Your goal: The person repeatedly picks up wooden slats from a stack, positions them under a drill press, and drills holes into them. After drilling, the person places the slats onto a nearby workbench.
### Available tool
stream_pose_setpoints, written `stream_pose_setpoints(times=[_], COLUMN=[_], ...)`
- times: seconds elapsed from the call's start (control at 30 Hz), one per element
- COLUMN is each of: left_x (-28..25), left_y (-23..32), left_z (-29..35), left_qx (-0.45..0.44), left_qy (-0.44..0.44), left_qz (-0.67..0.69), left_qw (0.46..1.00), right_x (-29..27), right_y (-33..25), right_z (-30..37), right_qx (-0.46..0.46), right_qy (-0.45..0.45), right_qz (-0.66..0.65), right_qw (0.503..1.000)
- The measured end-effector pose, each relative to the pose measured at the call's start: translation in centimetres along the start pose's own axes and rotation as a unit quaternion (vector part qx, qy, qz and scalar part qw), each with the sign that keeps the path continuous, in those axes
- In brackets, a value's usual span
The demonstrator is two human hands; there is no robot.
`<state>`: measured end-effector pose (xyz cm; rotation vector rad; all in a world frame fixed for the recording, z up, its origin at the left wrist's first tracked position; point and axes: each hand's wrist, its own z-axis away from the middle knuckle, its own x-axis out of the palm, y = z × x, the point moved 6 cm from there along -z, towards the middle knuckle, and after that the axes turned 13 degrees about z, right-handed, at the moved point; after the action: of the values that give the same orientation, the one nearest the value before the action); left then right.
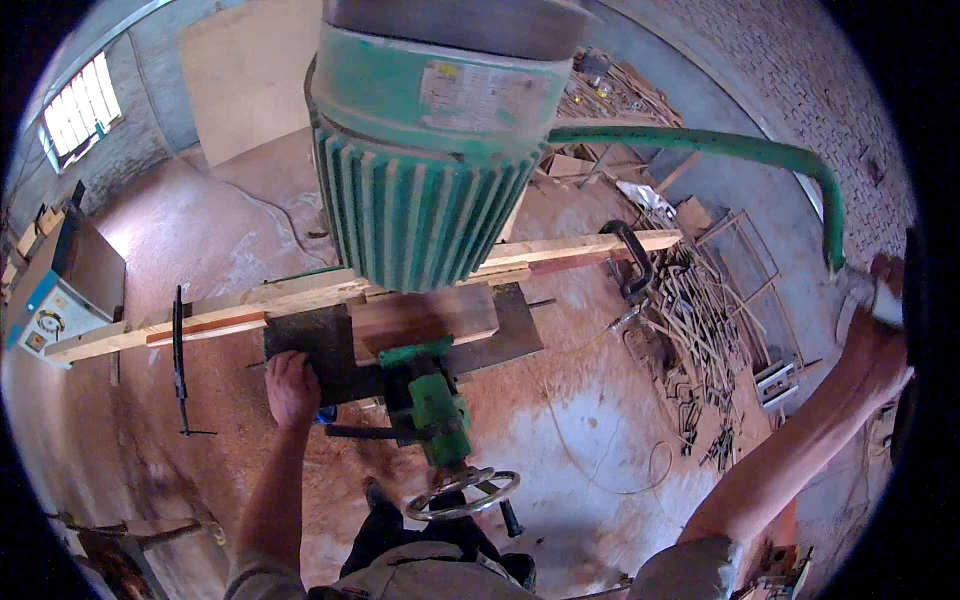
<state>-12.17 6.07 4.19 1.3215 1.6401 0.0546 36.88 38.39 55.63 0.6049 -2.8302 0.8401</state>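
Head view: dusty workshop, brick wall (pixel 800 90) far right, barred window (pixel 82 110) upper left, plywood sheet (pixel 250 80) leaning nearby. Hard floor (pixel 600 440) under reddish dust, heap of sticks and metal pieces (pixel 700 330) at right. Green finned motor (pixel 425 210) overhead, hiding part of the desk. Long pale beam (pixel 240 302) along the back of the dark metal desk (pixel 305 340), probably as a fence. Green screw press (pixel 435 400) in front, apparently touching the wood block (pixel 430 320) on the desk just below the motor: likely there to pin it against the beam. Handwheel (pixel 490 488) body-side, presumably for easy reach. Bar clamp (pixel 180 350) left, C-clamp (pixel 640 262) right, likely locking the beam. Left hand (pixel 291 388) at the desk's left edge, fingers curled, maybe for steadying; can't tell if gripping. Right hand (pixel 880 285) raised at far right, near the green cable (pixel 700 148); finger opening unclear, can't tell if holding anything.
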Motion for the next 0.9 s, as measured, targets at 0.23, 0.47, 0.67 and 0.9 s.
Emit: stream_pose_setpoints(times=[0.23, 0.47, 0.67, 0.9], left_x=[-0.3, -0.6, -0.4, -0.5], left_y=[0.2, 0.5, 1.0, 0.8], left_z=[0.0, 0.0, -0.1, -0.1], left_qx=[0.040, 0.049, 0.047, 0.041], left_qy=[0.024, 0.028, 0.027, 0.021], left_qz=[-0.004, 0.007, 0.016, 0.004], left_qw=[0.999, 0.998, 0.998, 0.999], right_x=[-2.3, -0.6, -2.5, -5.3], right_y=[0.5, 1.6, 2.2, 4.2], right_z=[9.8, 18.3, 23.7, 31.8], right_qx=[0.046, 0.054, 0.059, 0.120], right_qy=[-0.134, 0.095, 0.062, 0.052], right_qz=[-0.058, -0.086, -0.051, -0.028], right_qw=[0.988, 0.990, 0.995, 0.991])
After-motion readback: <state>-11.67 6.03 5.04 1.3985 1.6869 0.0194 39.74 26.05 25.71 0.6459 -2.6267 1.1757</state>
